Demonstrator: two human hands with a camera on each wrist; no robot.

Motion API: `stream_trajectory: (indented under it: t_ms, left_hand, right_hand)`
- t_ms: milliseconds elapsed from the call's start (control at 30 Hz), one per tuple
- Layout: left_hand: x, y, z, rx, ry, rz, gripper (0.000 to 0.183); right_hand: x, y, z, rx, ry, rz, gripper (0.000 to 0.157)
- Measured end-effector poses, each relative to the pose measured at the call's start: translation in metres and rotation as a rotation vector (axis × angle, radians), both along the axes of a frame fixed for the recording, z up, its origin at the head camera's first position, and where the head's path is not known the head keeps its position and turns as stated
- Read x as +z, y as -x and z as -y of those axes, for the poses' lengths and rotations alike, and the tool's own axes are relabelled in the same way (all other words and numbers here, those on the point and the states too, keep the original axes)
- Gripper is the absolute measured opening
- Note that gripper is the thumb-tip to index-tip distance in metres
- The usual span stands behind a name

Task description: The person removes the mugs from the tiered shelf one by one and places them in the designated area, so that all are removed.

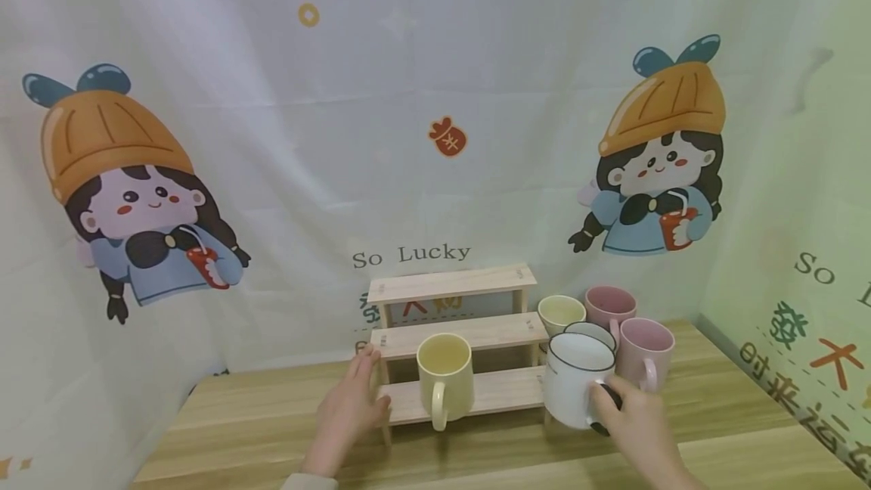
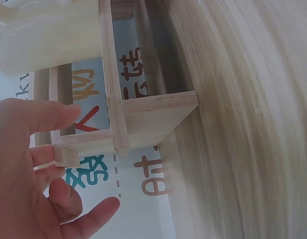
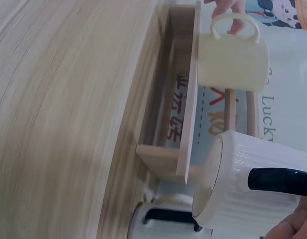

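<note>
A small three-tier wooden shelf (image 1: pixel 452 336) stands against the backdrop. On its lowest step rests a pale yellow mug (image 1: pixel 445 378), its handle toward me. My left hand (image 1: pixel 348 403) is at the shelf's left end. In the left wrist view its thumb (image 2: pixel 56 115) lies in front of the middle step's end and some fingertips pass behind it, with the other fingers loose. My right hand (image 1: pixel 640 418) grips the black handle of a white mug (image 1: pixel 574 380) with a dark rim. This mug is raised, upright, by the shelf's right end.
Right of the shelf stand a second yellow mug (image 1: pixel 561 311), a dark pink mug (image 1: pixel 611 303), a light pink mug (image 1: pixel 649 346) and another white mug (image 3: pixel 163 229) with a black handle, partly hidden in the head view. A printed cloth (image 1: pixel 408 195) hangs behind the wooden table (image 1: pixel 245 414).
</note>
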State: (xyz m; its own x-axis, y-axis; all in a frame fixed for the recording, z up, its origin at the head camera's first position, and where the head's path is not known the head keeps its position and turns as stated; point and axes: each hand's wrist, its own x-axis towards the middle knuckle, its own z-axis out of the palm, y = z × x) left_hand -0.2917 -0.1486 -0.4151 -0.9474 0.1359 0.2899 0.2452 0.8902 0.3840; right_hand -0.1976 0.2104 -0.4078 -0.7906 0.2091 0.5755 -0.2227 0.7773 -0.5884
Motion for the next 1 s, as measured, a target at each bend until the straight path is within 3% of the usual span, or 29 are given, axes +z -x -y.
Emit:
stream_trajectory:
  t_ms: [167,533,1000]
  left_hand:
    - [-0.001,-0.001,0.001,0.004,0.005,-0.005,0.075]
    - [-0.001,0.0,0.002,-0.001,-0.004,-0.006,0.075]
    - [-0.001,0.001,0.001,-0.008,0.004,0.0,0.076]
  right_hand:
    - [0.003,-0.006,-0.012,-0.031,0.005,0.046,0.02]
    - [0.01,-0.014,-0.028,-0.086,-0.048,-0.044,0.029]
    - [0.005,-0.015,-0.049,-0.16,-0.13,-0.011,0.026]
